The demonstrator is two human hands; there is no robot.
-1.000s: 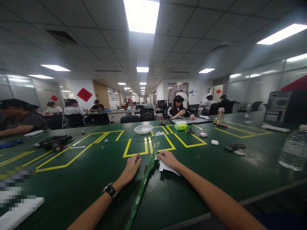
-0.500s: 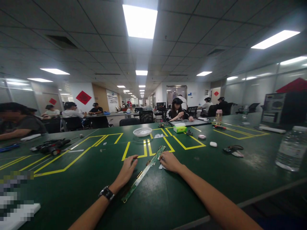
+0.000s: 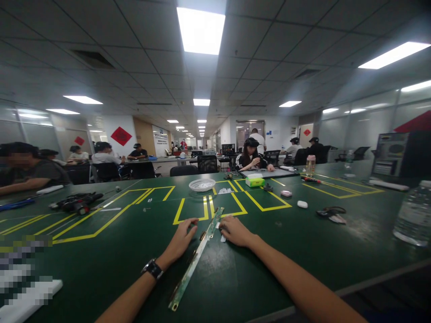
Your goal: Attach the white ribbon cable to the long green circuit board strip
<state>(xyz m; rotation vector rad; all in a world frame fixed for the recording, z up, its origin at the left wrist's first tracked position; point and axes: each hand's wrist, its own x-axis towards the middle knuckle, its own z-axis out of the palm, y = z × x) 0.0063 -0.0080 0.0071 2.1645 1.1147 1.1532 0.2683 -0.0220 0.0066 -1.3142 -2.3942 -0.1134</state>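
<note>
A long, narrow green circuit board [image 3: 198, 255] lies slantwise on the green table between my hands, its near end toward me. To its left is my left hand [image 3: 182, 237], thumb and fingers apart, holding nothing; a dark wristwatch [image 3: 152, 269] is on that wrist. My right hand [image 3: 235, 229] rests at the right of the board's far part with its fingers curled and close together. Small white pieces [image 3: 223, 239] show by its fingertips and below them. Whether the fingers grip one of these is hidden.
Yellow tape outlines mark the green table [image 3: 256, 269]. Beyond the board stand a white basket [image 3: 202, 185] and a green box [image 3: 255, 181]. A white case [image 3: 302, 204], dark cable [image 3: 332, 213] and water bottle [image 3: 415, 215] are to the right. Across the table sits a person [image 3: 252, 157].
The circuit board has shifted and turned slightly, its near end now closer to me. My right hand sits a little off its edge. The view has swung slightly left.
</note>
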